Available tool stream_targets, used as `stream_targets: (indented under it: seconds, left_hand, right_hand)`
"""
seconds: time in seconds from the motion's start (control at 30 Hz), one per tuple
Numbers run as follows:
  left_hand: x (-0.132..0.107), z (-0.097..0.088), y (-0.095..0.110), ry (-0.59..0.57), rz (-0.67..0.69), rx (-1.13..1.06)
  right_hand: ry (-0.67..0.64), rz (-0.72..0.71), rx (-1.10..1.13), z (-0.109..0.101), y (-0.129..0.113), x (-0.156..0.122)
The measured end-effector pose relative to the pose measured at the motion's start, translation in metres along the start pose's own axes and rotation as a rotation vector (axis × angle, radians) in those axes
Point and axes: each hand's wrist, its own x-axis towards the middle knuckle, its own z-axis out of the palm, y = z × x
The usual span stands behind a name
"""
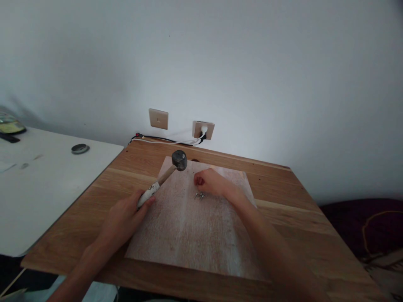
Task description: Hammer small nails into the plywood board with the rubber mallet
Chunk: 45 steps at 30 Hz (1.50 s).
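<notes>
My left hand (132,209) is wrapped round the white-coated lower handle of a rubber mallet (166,175). The mallet's dark head points up and away, over the far left part of a pale whitish board (185,239). Above the board's far half is my right hand (208,181), its fingers curled together in a pinch; whatever lies between them, if anything, is hidden or too small to name. Just on the near side of that hand, a few small metal nails or screws (200,195) lie in a little cluster on the board.
The board lies on a brown wooden table (302,235) against a white wall. Black and white cables (166,140) run along the back edge to a wall socket (201,129). On the left, a white table (53,184) bears a small round dish (80,148).
</notes>
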Motion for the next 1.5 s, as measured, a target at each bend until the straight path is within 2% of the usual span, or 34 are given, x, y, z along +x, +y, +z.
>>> stream_targets:
  seconds: [0.33,0.5,0.6,0.8,1.03,1.3,1.4,1.5]
  left_hand:
    - [-0.002,-0.002,-0.001,0.042,0.027,-0.098]
    - [-0.003,-0.002,-0.003,0.038,0.015,-0.116]
    - [-0.003,-0.001,-0.004,0.017,0.020,-0.115]
    - [0.001,-0.003,0.002,-0.010,0.011,-0.059]
    - [0.007,-0.006,0.012,0.005,0.050,0.034]
    - [0.008,-0.009,0.025,-0.068,0.060,0.144]
    - [0.009,-0.009,0.024,-0.065,0.059,0.140]
    - [0.010,-0.007,0.023,-0.048,0.048,0.090]
  right_hand:
    - [0.185,-0.048,0.231,0.009,0.018,0.028]
    - [0.357,-0.027,0.229,0.025,0.026,0.037]
    - [0.398,-0.026,0.203,0.033,0.026,0.039]
    - [0.398,-0.046,0.126,0.037,0.020,0.039]
    - [0.400,0.033,0.067,0.037,0.014,0.041]
    - [0.385,0.074,0.025,0.018,0.020,0.026]
    - [0.342,0.062,-0.013,0.014,0.019,0.015]
    - [0.272,0.014,-0.054,0.018,0.008,0.010]
